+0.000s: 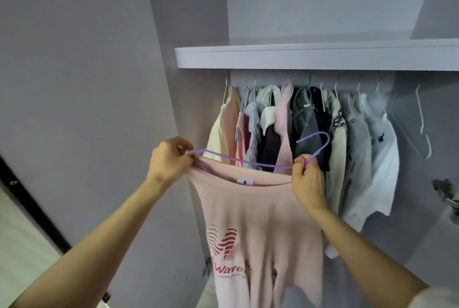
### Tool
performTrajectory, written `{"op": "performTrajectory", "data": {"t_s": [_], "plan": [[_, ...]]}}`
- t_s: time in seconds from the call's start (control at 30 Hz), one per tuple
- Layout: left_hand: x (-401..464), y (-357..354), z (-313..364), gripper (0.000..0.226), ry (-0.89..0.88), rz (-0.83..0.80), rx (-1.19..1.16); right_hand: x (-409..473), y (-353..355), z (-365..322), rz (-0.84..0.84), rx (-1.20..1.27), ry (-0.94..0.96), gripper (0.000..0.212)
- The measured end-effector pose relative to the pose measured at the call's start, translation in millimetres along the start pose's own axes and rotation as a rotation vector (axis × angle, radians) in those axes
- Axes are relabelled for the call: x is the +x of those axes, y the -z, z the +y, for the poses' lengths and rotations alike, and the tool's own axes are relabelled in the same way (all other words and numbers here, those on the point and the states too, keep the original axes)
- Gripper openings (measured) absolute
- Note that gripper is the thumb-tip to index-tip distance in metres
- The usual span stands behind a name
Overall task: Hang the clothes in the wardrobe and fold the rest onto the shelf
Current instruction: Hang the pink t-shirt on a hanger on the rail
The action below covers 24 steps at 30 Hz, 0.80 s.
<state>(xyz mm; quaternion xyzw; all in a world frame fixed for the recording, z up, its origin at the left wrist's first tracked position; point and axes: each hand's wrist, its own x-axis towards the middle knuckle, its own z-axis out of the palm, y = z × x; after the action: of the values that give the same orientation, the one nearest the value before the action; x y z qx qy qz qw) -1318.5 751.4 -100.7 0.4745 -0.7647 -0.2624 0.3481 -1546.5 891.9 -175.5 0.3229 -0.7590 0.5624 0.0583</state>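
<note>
A pale pink T-shirt (260,220) with a red wave print hangs from both my hands in front of the open wardrobe. A purple wire hanger (250,164) lies tilted across its neck opening, one end inside the collar. My left hand (171,158) pinches the collar's left side together with the hanger's end. My right hand (308,178) grips the collar's right side and the hanger near its hook, which points up and right. Behind them, several hung garments (310,133) fill the space under the white shelf (318,58).
An empty white hanger (422,123) hangs at the right end of the row. The wardrobe's left side panel (188,22) and an open door (74,84) stand to the left. A metal door hinge (444,193) sits at the right edge.
</note>
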Motion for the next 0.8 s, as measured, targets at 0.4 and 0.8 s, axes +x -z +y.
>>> {"op": "performTrajectory", "data": {"t_s": [0.4,0.8], "plan": [[-1.4,-37.1,6.3,0.032,-0.072,-0.208,0.023,38.7,27.0,-7.9,-0.123,-0.431,0.397,0.021],[-8.1,-49.3,13.1,0.019,-0.092,-0.317,0.140,19.6,15.4,-20.8,-0.395,-0.291,0.349,0.014]]}}
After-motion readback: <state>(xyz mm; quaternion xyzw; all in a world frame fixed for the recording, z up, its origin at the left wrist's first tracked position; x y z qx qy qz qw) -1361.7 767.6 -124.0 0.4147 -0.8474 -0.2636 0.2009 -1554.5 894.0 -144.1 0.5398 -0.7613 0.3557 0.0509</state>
